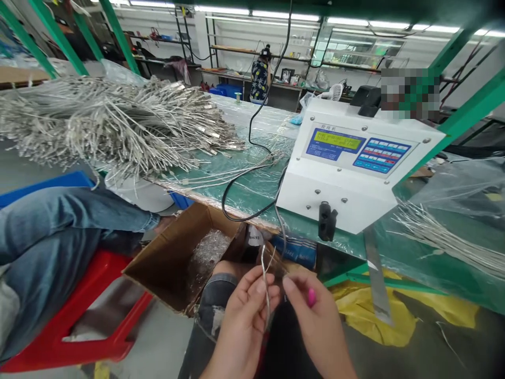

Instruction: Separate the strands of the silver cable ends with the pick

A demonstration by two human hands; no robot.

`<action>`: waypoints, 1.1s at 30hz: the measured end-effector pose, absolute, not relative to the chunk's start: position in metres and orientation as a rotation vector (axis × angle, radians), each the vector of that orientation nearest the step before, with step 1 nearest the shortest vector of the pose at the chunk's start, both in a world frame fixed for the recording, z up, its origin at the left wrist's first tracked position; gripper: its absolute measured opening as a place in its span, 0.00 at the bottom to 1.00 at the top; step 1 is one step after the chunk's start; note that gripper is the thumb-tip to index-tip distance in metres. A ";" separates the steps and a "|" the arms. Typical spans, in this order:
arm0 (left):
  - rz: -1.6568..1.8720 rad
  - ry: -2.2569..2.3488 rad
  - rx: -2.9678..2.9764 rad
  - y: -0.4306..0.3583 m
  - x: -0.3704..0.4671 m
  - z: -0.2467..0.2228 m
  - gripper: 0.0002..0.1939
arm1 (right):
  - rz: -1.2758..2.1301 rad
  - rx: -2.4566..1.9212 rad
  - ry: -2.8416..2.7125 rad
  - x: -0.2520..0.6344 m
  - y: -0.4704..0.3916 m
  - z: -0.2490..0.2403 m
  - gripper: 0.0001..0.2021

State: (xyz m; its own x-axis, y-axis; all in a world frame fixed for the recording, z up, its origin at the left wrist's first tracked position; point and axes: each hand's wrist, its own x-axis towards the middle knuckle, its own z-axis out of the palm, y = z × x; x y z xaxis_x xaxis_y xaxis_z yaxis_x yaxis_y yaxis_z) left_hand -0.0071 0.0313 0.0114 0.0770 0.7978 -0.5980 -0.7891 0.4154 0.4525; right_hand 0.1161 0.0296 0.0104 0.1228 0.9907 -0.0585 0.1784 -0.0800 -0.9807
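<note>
Low in the view, above the lap, my left hand (252, 305) pinches a thin whitish cable (267, 300), whose upper end splits into separate strands. Close beside it on the right, my right hand (310, 300) is closed around a small pink object (311, 297), with its thumb and forefinger near the strands. Only part of the pink object shows between the fingers. A white machine (347, 168) with a yellow-green display and blue keypad stands on the green bench, beyond both hands.
A large pile of cables (130, 121) covers the left of the bench (221, 184); another bundle (450, 237) lies right. A cardboard box (169, 263) holding clear plastic stands by my left knee. A seated person's leg (59, 221) and a red stool (74, 316) are far left.
</note>
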 end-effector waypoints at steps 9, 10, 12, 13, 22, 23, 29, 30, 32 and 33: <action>1.270 0.940 0.141 0.025 -0.030 0.006 0.22 | 0.801 -1.500 -2.121 0.116 0.058 0.110 0.10; 1.273 0.946 0.132 0.026 -0.034 0.007 0.22 | 0.975 -1.373 -2.045 0.114 0.058 0.113 0.11; 1.267 0.949 0.115 0.027 -0.038 0.011 0.22 | 1.004 -1.285 -1.772 0.113 0.057 0.112 0.12; 1.261 0.948 0.116 0.027 -0.040 0.013 0.22 | 0.945 -1.309 -1.658 0.113 0.057 0.108 0.13; 1.185 0.951 0.204 0.020 -0.036 0.017 0.26 | 1.302 -1.451 -1.329 0.114 0.039 0.023 0.14; 1.174 0.955 0.225 0.019 -0.034 0.017 0.25 | 1.340 -1.418 -1.295 0.112 0.036 0.020 0.15; 1.182 1.017 0.376 0.014 -0.027 0.010 0.24 | 1.388 -1.256 -1.240 0.105 0.036 0.023 0.10; 1.185 1.023 0.408 0.014 -0.028 0.008 0.23 | 1.380 -1.248 -1.233 0.105 0.036 0.024 0.09; 1.178 1.047 0.486 0.013 -0.028 0.006 0.22 | 1.348 -1.239 -1.231 0.106 0.036 0.025 0.08; 1.169 1.069 0.530 0.014 -0.029 0.006 0.21 | 1.328 -1.235 -1.240 0.106 0.036 0.025 0.07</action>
